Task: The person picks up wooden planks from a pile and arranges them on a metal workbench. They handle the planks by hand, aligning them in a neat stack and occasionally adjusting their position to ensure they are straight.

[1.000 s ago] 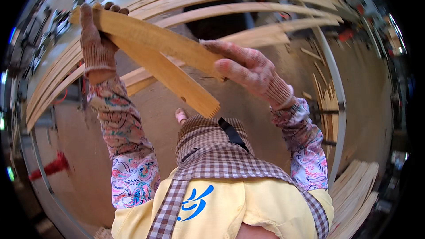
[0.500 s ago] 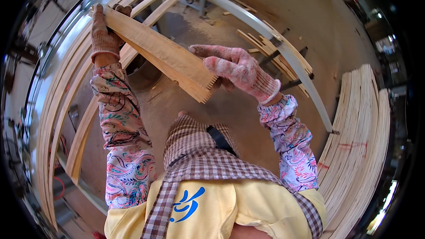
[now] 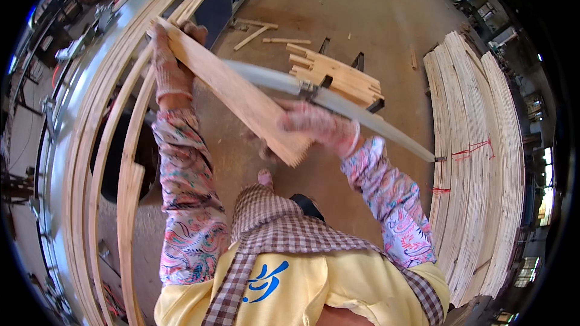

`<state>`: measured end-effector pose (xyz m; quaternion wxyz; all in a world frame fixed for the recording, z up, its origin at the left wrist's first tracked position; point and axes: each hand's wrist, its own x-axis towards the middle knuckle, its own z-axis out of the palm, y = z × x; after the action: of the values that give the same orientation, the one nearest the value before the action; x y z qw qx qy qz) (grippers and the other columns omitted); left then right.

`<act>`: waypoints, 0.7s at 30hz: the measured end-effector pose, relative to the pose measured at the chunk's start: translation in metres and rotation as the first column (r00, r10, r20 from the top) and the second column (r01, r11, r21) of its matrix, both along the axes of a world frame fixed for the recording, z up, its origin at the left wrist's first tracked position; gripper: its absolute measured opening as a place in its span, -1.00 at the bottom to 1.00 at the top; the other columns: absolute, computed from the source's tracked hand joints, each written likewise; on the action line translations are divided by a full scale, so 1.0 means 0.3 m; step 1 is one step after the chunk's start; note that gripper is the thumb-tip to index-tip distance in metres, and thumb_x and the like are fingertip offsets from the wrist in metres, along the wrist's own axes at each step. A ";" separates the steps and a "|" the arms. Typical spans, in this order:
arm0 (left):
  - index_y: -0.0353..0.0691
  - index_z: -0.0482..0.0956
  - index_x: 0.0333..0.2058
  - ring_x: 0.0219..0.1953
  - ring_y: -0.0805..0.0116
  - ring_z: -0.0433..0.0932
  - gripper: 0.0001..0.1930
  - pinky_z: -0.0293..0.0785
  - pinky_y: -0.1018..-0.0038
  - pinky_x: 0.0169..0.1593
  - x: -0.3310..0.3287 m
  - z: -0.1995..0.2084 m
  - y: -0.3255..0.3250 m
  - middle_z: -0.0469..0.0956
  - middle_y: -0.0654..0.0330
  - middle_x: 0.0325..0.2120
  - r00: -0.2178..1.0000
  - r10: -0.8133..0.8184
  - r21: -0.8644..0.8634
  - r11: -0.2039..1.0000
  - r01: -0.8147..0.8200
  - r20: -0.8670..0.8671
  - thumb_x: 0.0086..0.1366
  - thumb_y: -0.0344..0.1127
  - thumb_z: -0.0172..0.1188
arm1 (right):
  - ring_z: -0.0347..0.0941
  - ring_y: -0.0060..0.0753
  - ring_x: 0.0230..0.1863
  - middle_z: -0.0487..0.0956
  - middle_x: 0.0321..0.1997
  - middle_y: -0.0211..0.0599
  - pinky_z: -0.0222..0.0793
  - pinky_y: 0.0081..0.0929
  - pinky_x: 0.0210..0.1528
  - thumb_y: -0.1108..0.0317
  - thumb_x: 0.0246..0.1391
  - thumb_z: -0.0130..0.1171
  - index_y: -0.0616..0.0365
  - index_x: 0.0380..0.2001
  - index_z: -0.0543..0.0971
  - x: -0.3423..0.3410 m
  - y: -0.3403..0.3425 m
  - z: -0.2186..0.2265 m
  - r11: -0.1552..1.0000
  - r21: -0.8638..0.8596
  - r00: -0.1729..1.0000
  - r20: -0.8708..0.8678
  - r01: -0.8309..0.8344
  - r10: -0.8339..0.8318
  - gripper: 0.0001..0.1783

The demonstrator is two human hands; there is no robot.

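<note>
A pale wooden board with a toothed, finger-jointed near end slants across in front of me, lifted above the floor. My left hand, in a soiled knit glove, is closed round its far end. At the near end, my right hand, in a pinkish knit glove, lies over the face and right edge. Blurred glove fingertips show past the board's left edge, so this hand grips it from both sides. Whether a second piece lies underneath is hidden.
Long wooden strips rest along a metal bench at left. A grey metal rail crosses to a tall stack of strips at right. Short boards lie on dark supports beyond the rail. Loose offcuts are on the floor.
My view has turned to the right. The board has swung steeper, showing one broad face instead of two spread pieces. My right hand has gone from pointing fingers to gripping the toothed end.
</note>
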<state>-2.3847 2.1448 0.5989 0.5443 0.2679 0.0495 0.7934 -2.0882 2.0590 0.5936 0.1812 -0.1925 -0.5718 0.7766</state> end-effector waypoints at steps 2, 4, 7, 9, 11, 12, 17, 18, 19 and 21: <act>-0.27 0.44 -0.09 -0.23 0.28 0.51 -0.58 0.55 0.41 -0.08 0.111 0.076 -0.021 0.49 0.13 -0.31 0.995 0.025 -0.077 0.996 -0.032 -0.095 0.40 0.01 0.20 | 0.56 -0.43 -0.07 0.57 0.08 -0.23 0.56 -0.45 -0.05 -0.06 0.19 0.29 0.26 0.41 0.20 0.051 -0.011 -0.019 0.995 0.075 0.997 -0.037 0.072 -0.070 -0.08; -0.24 0.48 -0.10 -0.29 0.25 0.56 -0.59 0.59 0.29 -0.06 0.191 0.081 -0.050 0.53 0.13 -0.29 0.988 0.070 -0.086 0.993 -0.082 -0.139 0.38 0.02 0.24 | 0.54 -0.44 -0.04 0.54 0.11 -0.25 0.52 -0.44 0.03 -0.08 0.18 0.29 0.22 0.45 0.14 0.107 -0.030 -0.062 0.991 0.095 0.993 0.063 0.089 -0.095 -0.04; -0.23 0.45 -0.06 -0.22 0.30 0.53 -0.64 0.58 0.36 -0.01 0.258 0.034 -0.037 0.49 0.15 -0.27 0.995 -0.100 -0.168 0.981 0.098 -0.002 0.42 -0.05 0.21 | 0.51 -0.45 0.02 0.52 0.12 -0.23 0.53 -0.44 -0.01 -0.07 0.20 0.27 0.19 0.47 0.10 0.170 -0.056 -0.142 0.967 0.178 0.965 0.156 0.183 -0.212 -0.03; -0.24 0.44 0.00 -0.16 0.26 0.54 -0.61 0.59 0.30 0.04 0.241 -0.030 0.026 0.50 0.13 -0.21 0.983 -0.164 -0.174 0.969 0.177 0.084 0.43 -0.05 0.20 | 0.50 -0.41 0.06 0.53 0.12 -0.15 0.56 -0.43 -0.06 -0.07 0.20 0.26 0.18 0.48 0.10 0.160 -0.052 -0.170 0.964 0.135 0.952 0.177 0.228 -0.250 -0.03; -0.25 0.42 0.08 -0.09 0.21 0.55 -0.55 0.57 0.26 0.07 0.221 -0.044 0.049 0.51 0.11 -0.15 0.991 -0.132 -0.275 0.952 0.136 0.033 0.43 -0.02 0.19 | 0.54 -0.36 0.02 0.55 0.10 -0.07 0.59 -0.41 -0.10 -0.06 0.21 0.24 0.21 0.47 0.10 0.182 0.002 -0.150 0.966 -0.104 0.969 0.099 0.235 -0.224 -0.05; -0.25 0.40 0.11 -0.06 0.20 0.55 -0.52 0.56 0.24 0.09 0.208 -0.051 0.046 0.52 0.09 -0.11 0.993 -0.117 -0.324 0.940 0.104 -0.022 0.43 -0.01 0.18 | 0.59 -0.31 -0.06 0.57 0.07 -0.01 0.62 -0.41 -0.11 -0.01 0.22 0.22 0.24 0.45 0.13 0.175 0.017 -0.135 0.961 -0.116 0.967 0.074 0.253 -0.245 -0.10; -0.21 0.29 0.30 0.09 0.17 0.52 -0.38 0.45 0.14 0.20 0.163 -0.215 -0.089 0.50 0.06 0.11 0.939 -0.195 -0.382 0.921 0.076 -0.284 0.45 0.05 0.12 | 0.64 -0.30 -0.17 0.59 0.02 -0.03 0.62 -0.49 -0.23 0.07 0.18 0.24 0.34 0.32 0.27 0.151 0.222 -0.027 0.922 -0.237 0.951 0.076 0.308 -0.298 -0.21; -0.20 0.27 0.33 0.11 0.18 0.51 -0.36 0.42 0.12 0.22 0.183 -0.222 -0.149 0.48 0.06 0.15 0.919 -0.241 -0.400 0.911 0.103 -0.312 0.45 0.05 0.12 | 0.64 -0.26 -0.19 0.58 -0.01 0.00 0.64 -0.46 -0.27 0.12 0.25 0.17 0.35 0.31 0.27 0.169 0.285 -0.081 0.882 -0.303 0.930 0.047 0.362 -0.366 -0.29; -0.18 0.25 0.35 0.10 0.18 0.52 -0.36 0.43 0.12 0.21 0.181 -0.265 -0.205 0.48 0.07 0.14 0.932 -0.261 -0.451 0.884 0.125 -0.253 0.44 0.04 0.13 | 0.64 -0.22 -0.24 0.59 -0.04 -0.01 0.65 -0.37 -0.28 0.17 0.23 0.17 0.38 0.25 0.30 0.162 0.374 -0.093 0.839 -0.354 0.910 0.115 0.413 -0.399 -0.34; -0.15 0.25 0.36 0.09 0.18 0.52 -0.37 0.43 0.11 0.20 0.186 -0.362 -0.322 0.48 0.07 0.13 0.955 -0.248 -0.566 0.816 0.116 -0.162 0.45 0.01 0.12 | 0.63 -0.19 -0.30 0.60 -0.11 -0.04 0.65 -0.30 -0.31 0.23 0.22 0.17 0.40 0.15 0.35 0.130 0.602 -0.139 0.732 -0.508 0.887 0.177 0.453 -0.426 -0.44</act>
<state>-2.3289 2.0482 0.4903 0.6627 0.1928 0.3113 0.6533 -2.0493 2.2396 0.5519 0.2843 -0.3837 -0.2740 0.8348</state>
